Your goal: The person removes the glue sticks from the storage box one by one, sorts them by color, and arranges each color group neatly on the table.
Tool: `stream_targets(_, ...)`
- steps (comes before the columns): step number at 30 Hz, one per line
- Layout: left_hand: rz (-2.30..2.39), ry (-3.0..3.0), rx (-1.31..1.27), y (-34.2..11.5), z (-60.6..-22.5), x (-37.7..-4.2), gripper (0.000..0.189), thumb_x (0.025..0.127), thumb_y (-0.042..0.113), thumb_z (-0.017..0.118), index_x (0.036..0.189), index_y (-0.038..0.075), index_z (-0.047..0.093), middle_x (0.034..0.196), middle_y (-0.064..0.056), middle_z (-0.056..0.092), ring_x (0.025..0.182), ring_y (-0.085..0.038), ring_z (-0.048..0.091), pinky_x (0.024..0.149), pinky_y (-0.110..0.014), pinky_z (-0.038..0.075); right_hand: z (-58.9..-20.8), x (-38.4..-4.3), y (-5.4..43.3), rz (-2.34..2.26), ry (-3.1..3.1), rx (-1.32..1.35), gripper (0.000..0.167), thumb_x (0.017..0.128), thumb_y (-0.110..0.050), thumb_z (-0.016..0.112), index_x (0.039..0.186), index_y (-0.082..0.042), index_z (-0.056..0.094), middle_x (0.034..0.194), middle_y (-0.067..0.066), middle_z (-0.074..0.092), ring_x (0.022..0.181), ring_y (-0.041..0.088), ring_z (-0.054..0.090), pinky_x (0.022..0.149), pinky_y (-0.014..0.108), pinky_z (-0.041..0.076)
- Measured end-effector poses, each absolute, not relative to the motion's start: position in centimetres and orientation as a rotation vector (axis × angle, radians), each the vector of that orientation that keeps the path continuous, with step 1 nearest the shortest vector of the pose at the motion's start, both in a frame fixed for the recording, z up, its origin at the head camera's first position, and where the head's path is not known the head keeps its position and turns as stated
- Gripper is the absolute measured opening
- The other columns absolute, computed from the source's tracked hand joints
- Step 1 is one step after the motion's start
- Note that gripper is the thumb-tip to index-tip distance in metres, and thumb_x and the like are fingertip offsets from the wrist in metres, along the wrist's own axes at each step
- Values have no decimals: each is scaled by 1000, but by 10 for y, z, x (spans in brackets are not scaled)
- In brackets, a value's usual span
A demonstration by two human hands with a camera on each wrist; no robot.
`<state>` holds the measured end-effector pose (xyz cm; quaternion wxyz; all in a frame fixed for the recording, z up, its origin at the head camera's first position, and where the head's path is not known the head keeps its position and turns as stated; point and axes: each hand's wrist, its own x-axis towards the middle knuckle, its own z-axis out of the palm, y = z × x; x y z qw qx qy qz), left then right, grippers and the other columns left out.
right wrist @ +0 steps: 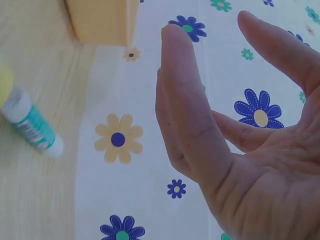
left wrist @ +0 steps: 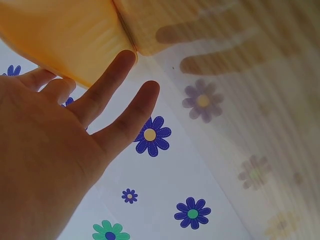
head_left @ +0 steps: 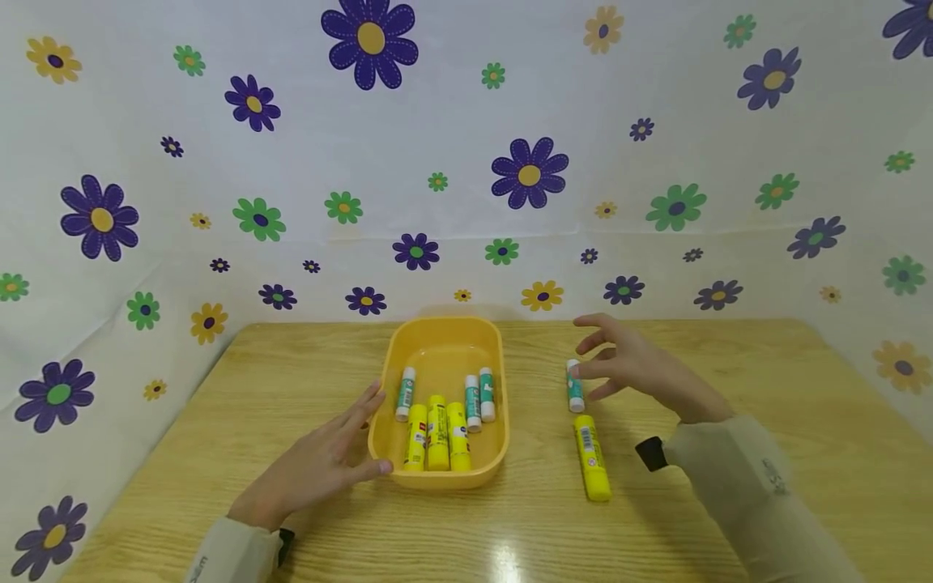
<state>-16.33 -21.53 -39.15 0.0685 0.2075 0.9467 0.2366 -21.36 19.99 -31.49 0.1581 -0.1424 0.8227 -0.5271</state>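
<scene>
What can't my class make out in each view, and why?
Left wrist: inside of the yellow plastic tray, hidden by its wall.
Head: part of the loose white-and-teal cylindrical glue stick, covered by the right hand.
Head: fine print on the loose yellow cylindrical glue stick, too small.
Right wrist: most of that yellow stick, cut off by the left edge.

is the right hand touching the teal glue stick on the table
Apart: the right wrist view shows a plain gap between the right hand and the glue stick.

Down-looking head and close wrist views share the tub (head_left: 446, 366)
</scene>
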Motion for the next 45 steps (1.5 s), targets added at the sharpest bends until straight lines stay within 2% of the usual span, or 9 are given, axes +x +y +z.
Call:
stream_targets(3,713,2849,625,-215,-393,-163,92,95,59,61,163,11,22,170,-7,10,142,-40,39,107,-70,34,-310,-220,191,-1546,2334,-399,79,96,-8,69,156,6,19,135,35,40,111,45,60,79,49,60)
stream_targets(7,707,2852,628,-215,-394,-163,92,95,58,62,163,11,22,170,-7,11,139,-40,45,106,-70,35,-304,-229,181,-1585,2323,-381,78,96,-8,69,156,4,21,136,34,40,111,42,60,81,48,60)
stream_targets(16,707,2857,627,-215,-393,-163,92,95,59,61,163,11,21,170,-8,11,140,-39,43,106,-69,35,-294,-241,158,-1651,2281,-355,76,94,-13,70,155,0,27,140,30,41,115,43,58,82,46,60)
stream_targets(21,709,2853,629,-215,-391,-163,91,95,59,60,163,11,21,170,-7,11,140,-40,42,107,-69,35,-294,-250,140,-1702,2264,-325,72,94,-10,69,154,0,30,138,28,43,115,43,58,86,50,58)
stream_targets(29,719,2856,631,-215,-392,-163,92,95,58,61,163,11,22,170,-7,12,138,-38,46,106,-69,36,-296,-258,111,-1847,2139,-253,65,96,-9,67,151,0,34,140,26,45,124,46,53,92,56,54)
stream_targets(36,727,2854,641,-214,-392,-163,91,95,58,61,163,11,22,169,-8,12,139,-40,44,106,-70,35,-302,-263,91,-1883,2071,-188,58,98,-10,67,148,-1,38,139,24,48,121,40,56,89,50,57)
stream_targets(45,718,2844,621,-214,-390,-163,91,95,59,61,163,12,21,169,-9,12,139,-41,44,106,-69,35,-310,-268,69,-1922,1990,-78,56,97,-8,68,146,-2,42,136,23,54,129,45,51,87,50,58)
